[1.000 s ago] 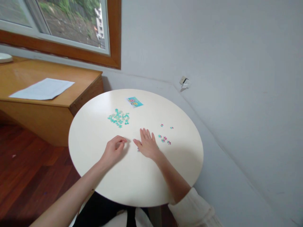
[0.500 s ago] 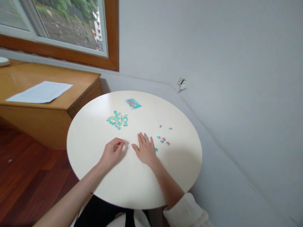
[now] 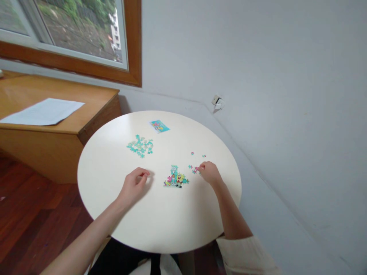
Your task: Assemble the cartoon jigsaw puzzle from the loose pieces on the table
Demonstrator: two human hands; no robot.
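Note:
My right hand (image 3: 211, 173) is over a small group of loose puzzle pieces (image 3: 194, 171) on the right, its fingertips pinched down on a puzzle piece that they mostly cover. To the left of it lies a partly joined jigsaw puzzle (image 3: 176, 177) with colourful cartoon figures. My left hand (image 3: 135, 186) rests on the table left of the puzzle, thumb and fingers curled together. Whatever is between those fingers, if anything, is too small to see. A heap of turquoise puzzle pieces (image 3: 140, 146) spreads farther back on the left.
A small picture card (image 3: 159, 126) lies near the far edge of the round white table (image 3: 160, 221). Two stray pieces (image 3: 203, 156) sit behind my right hand. At the left stands a wooden desk (image 3: 94, 100) with a white paper sheet (image 3: 47, 110). A wall borders the table's right side.
My right hand has lifted off the joined puzzle, uncovering it, and moved right to the loose pieces, its spread fingers now pinched. My left hand has stayed in place.

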